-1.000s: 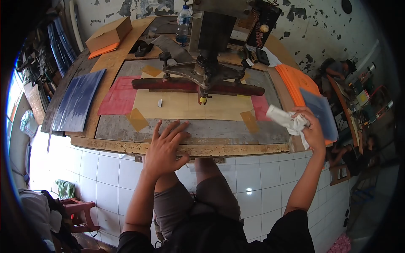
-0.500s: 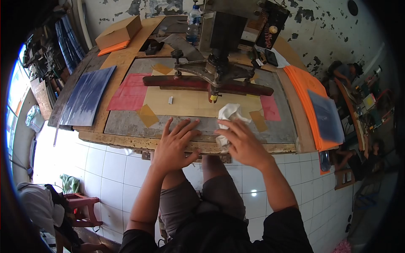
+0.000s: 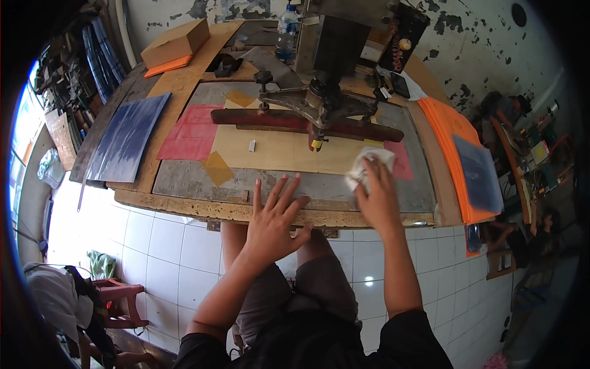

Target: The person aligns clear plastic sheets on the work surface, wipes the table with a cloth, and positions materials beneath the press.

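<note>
My right hand (image 3: 380, 200) presses a crumpled white cloth (image 3: 382, 158) onto the grey metal plate (image 3: 190, 181), beside the right end of the pale yellow sheet (image 3: 270, 157). The cloth hides the tape that held that corner. With fingers spread, my left hand (image 3: 276, 216) rests at the plate's front edge and holds nothing. A small white piece (image 3: 252, 146) lies on the sheet. Over it stands a press with a dark red bar (image 3: 350, 129) and a yellow-tipped bolt (image 3: 317, 144). Pink sheets (image 3: 187, 132) flank the yellow one, and brown tape (image 3: 218, 170) sits at its left corner.
Dark blue plastic sheets (image 3: 129, 141) lie at the left. Orange sheets (image 3: 439, 129) with clear blue film (image 3: 476, 169) are stacked at the right. A cardboard box (image 3: 175, 44), a water bottle (image 3: 286, 34) and a phone (image 3: 399, 85) stand behind. Other people (image 3: 510, 107) sit far right.
My right hand has slid the cloth rightward and a little away from me, over the brown tape on the right. My left hand has shifted slightly right, still spread.
</note>
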The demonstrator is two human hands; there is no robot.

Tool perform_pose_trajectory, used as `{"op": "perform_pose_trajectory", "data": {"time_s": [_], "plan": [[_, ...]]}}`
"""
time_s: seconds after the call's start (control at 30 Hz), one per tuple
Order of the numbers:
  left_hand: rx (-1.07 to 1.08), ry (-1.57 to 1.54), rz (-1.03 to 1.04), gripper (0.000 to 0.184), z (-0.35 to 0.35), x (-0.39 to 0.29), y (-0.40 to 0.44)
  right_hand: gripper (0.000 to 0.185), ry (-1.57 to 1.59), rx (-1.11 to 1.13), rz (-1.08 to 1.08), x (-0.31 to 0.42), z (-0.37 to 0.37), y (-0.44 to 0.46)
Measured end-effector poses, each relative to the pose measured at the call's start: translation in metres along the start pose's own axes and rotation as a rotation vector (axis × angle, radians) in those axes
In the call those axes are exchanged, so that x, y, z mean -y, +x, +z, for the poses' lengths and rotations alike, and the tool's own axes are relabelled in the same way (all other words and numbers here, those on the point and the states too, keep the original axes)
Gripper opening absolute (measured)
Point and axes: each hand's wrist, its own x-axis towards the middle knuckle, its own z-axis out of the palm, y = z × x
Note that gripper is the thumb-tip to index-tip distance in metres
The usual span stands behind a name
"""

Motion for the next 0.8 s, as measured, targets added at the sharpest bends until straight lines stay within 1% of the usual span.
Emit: {"op": "perform_pose_trajectory", "data": {"time_s": [0.03, 0.13, 0.17, 0.27, 0.3, 0.33, 0.4, 0.5, 0.6, 0.63, 0.67, 0.73, 0.8], "plan": [[-0.027, 0.000, -0.015, 0.050, 0.003, -0.003, 0.000, 0.056, 0.205, 0.035, -0.104, 0.017, 0.001, 0.000], [-0.039, -0.001, -0.054, 0.051, 0.001, -0.006, -0.001, 0.055, 0.341, 0.396, -0.406, 0.057, -0.013, 0.000], [-0.033, -0.001, -0.068, 0.051, 0.000, -0.006, -0.002, 0.051, 0.308, 0.346, -0.452, 0.050, -0.009, 0.010], [-0.091, 0.002, -0.047, 0.048, 0.003, -0.006, -0.003, 0.045, 0.138, 0.168, -0.134, 0.038, 0.004, 0.027], [-0.088, -0.005, -0.054, 0.047, 0.003, -0.005, -0.003, 0.041, 0.081, 0.116, -0.200, 0.045, 0.007, 0.026], [-0.084, -0.012, -0.060, 0.046, 0.003, -0.004, -0.004, 0.041, 0.191, 0.224, -0.285, 0.058, 0.004, 0.024], [-0.072, -0.011, -0.064, 0.044, 0.002, -0.003, -0.005, 0.039, 0.343, 0.307, -0.492, 0.074, 0.009, 0.012], [-0.069, -0.001, -0.050, 0.043, 0.003, -0.003, -0.006, 0.037, 0.308, 0.254, -0.411, 0.053, 0.012, 0.030], [-0.097, -0.004, -0.038, 0.043, 0.005, -0.003, -0.005, 0.036, 0.182, 0.153, -0.314, 0.065, 0.016, 0.027], [-0.086, -0.009, -0.043, 0.043, 0.004, -0.003, -0.005, 0.036, 0.229, 0.192, -0.343, 0.075, 0.012, 0.022], [-0.073, -0.015, -0.048, 0.043, 0.003, -0.003, -0.005, 0.036, 0.291, 0.225, -0.444, 0.075, 0.020, 0.016], [-0.067, -0.020, -0.065, 0.043, 0.001, -0.004, -0.005, 0.036, 0.346, 0.241, -0.471, 0.071, 0.015, 0.018], [-0.056, -0.018, -0.062, 0.044, 0.001, -0.005, -0.006, 0.035, 0.316, 0.222, -0.346, 0.045, 0.005, 0.023]]}}
